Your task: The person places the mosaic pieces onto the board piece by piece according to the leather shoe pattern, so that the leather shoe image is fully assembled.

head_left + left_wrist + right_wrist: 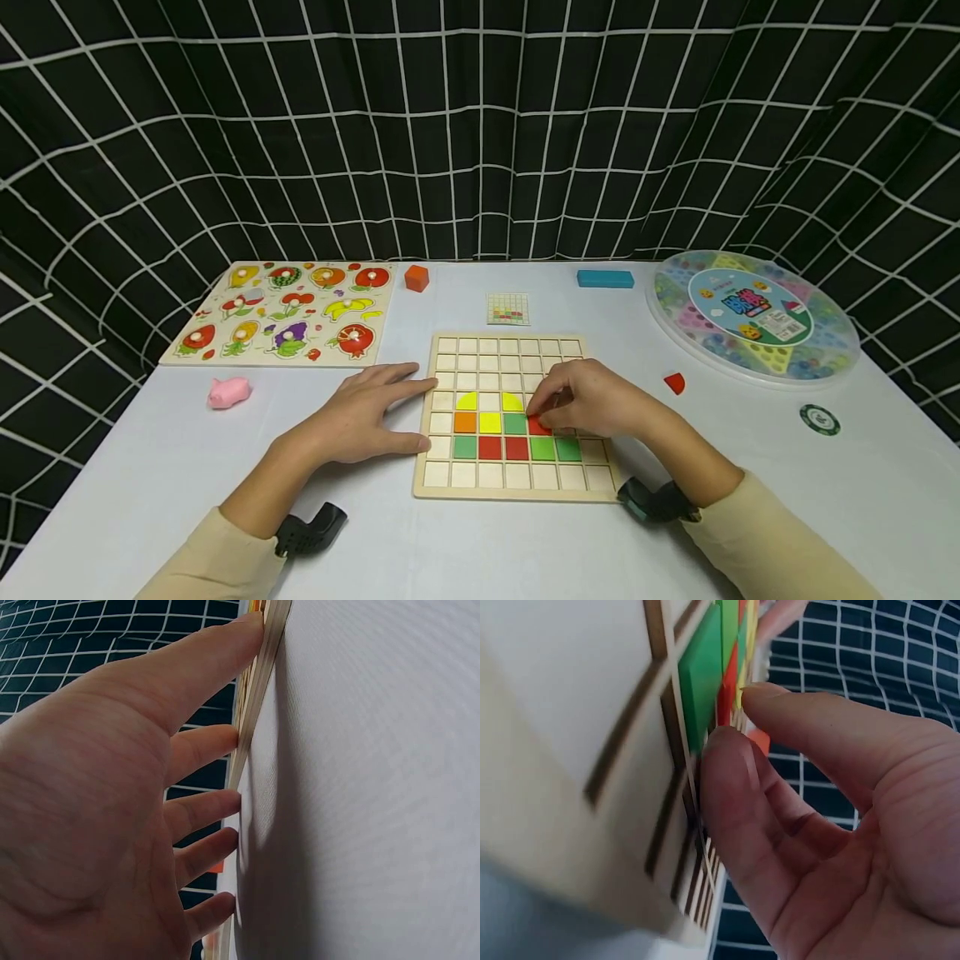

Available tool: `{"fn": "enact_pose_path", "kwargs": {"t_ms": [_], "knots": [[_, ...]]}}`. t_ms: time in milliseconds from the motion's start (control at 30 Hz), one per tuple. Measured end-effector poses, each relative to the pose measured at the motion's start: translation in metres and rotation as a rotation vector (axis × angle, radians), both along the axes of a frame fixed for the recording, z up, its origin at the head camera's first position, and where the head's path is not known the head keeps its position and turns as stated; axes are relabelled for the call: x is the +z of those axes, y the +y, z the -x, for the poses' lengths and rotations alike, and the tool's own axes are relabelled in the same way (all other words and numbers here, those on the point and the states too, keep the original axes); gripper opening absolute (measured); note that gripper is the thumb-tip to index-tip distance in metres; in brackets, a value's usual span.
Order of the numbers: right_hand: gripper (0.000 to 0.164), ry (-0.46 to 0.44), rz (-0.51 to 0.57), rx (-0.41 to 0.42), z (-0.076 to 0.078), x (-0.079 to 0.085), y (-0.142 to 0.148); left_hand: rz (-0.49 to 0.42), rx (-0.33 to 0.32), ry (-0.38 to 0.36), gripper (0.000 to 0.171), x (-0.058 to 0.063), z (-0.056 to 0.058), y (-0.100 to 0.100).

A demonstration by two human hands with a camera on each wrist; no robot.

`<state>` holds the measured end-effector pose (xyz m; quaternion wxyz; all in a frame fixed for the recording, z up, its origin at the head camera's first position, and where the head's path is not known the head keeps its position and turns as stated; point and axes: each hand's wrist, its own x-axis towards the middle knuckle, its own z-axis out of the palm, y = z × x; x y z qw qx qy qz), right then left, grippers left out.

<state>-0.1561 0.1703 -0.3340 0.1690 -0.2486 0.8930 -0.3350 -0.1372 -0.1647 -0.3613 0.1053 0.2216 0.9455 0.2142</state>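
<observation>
A wooden grid board lies in the middle of the table, with colored tiles in several cells. My left hand is spread at its left side, thumb and fingertips touching the edge. Over the right part of the grid, my right hand has thumb and fingers curled at a red square tile, partly covered by the fingers. Left of that tile are a green tile, a yellow tile and an orange tile. Two yellow quarter-round tiles sit one row above. In the right wrist view, a dark green tile stands near the fingertips.
A small pattern card lies behind the board. Around it are a fruit puzzle, a pink pig, an orange block, a blue block, a round bead case, a red quarter-round piece and a chip.
</observation>
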Motion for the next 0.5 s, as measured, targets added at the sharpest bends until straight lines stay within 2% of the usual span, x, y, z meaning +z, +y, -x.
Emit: {"fn": "enact_pose_path", "kwargs": {"t_ms": [233, 500], "knots": [[0.013, 0.022, 0.023, -0.061, -0.001, 0.008, 0.028, 0.002, -0.001, 0.0, 0.079, 0.0, 0.0, 0.0], [0.02, 0.093, -0.064, -0.176, 0.0, 0.012, 0.068, 0.005, -0.002, -0.001, 0.079, -0.001, 0.001, 0.0]]}}
